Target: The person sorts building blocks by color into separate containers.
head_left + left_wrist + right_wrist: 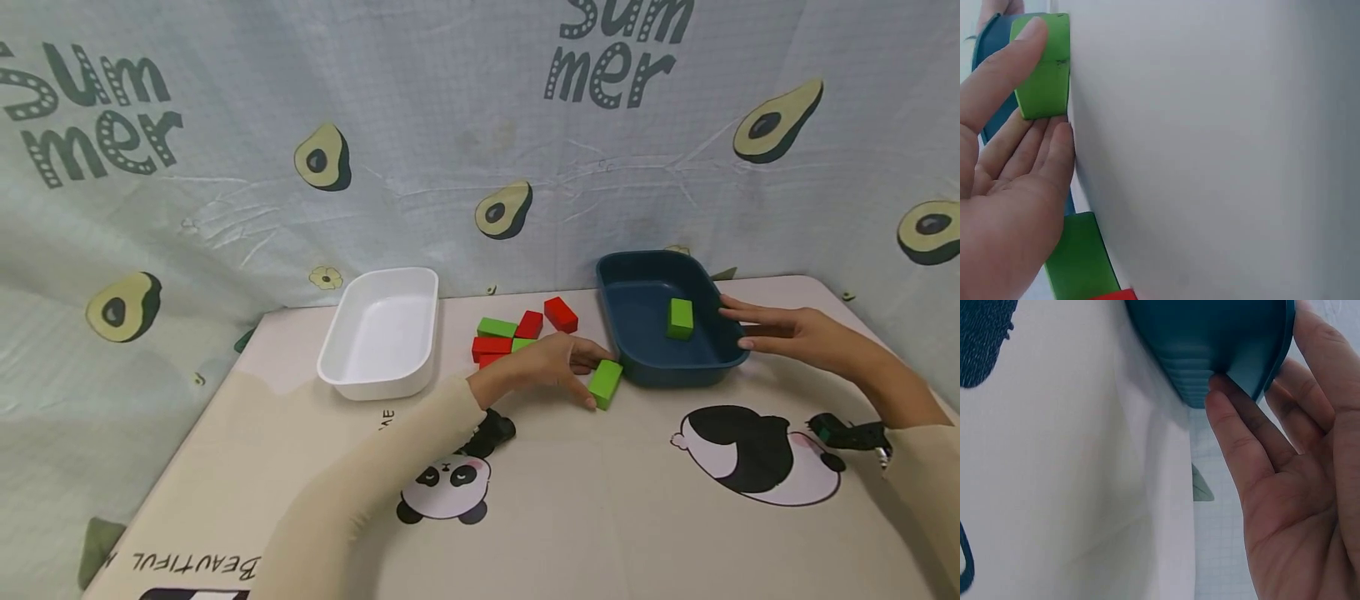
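In the head view my left hand (558,364) pinches a green block (605,384) on the table, just left of the dark blue bin (686,377). The left wrist view shows the thumb against one face of that green block (1047,75) and the fingers at its other end. Inside the bin lies another green block (680,319). My right hand (813,337) touches the bin's right side with extended fingers; in the right wrist view its fingertips (1225,406) meet the bin's outer wall (1210,337).
Several red (561,314) and green blocks (497,327) lie together behind my left forearm. A white bin (378,387) stands to their left. Behind the table hangs an avocado-print cloth (420,108). The tablecloth carries panda drawings (757,454).
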Motion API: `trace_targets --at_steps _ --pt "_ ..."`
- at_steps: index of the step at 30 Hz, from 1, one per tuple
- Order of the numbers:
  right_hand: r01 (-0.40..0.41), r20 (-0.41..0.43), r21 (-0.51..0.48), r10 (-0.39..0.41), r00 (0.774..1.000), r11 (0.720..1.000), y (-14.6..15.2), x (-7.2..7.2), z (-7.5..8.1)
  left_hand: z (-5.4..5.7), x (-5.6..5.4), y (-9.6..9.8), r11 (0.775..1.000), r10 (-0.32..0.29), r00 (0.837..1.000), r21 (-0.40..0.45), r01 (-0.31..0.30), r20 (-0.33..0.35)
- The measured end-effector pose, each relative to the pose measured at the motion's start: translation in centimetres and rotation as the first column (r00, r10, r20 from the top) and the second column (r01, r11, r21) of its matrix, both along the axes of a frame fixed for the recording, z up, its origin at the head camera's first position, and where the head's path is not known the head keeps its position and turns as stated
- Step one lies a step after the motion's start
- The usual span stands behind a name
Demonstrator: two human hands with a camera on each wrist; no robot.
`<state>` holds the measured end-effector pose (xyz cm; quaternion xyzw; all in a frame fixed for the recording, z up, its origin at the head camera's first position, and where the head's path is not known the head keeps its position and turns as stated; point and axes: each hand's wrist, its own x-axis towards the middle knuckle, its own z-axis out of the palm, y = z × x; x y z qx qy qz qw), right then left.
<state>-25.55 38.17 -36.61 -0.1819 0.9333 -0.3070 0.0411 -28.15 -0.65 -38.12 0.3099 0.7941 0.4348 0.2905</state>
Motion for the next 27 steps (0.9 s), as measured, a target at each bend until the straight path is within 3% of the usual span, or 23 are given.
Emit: trace_targets --at_steps 5,13,19,27 --pt "-0.024 -0.011 -0.017 0.024 1.000 1.000 0.22 -0.05 -0.10 -0.02 -0.14 0.14 1.000 0.014 1.000 0.002 -0.014 0.023" --pt "0.004 -0.003 -0.015 -0.004 1.000 1.000 0.52 0.37 -0.40 -0.24 -0.50 0.58 1.000 0.006 0.995 -0.004 -0.006 0.097" --pt "-0.010 -0.009 -0.055 0.010 1.000 0.998 0.08 0.08 -0.36 0.08 -0.62 0.17 1.000 0.005 0.997 -0.026 -0.003 0.078" --pt "0.007 0.008 -0.013 -0.007 1.000 1.000 0.06 -0.09 -0.29 0.31 -0.31 -0.22 1.000 0.000 0.994 0.007 -0.001 0.109"
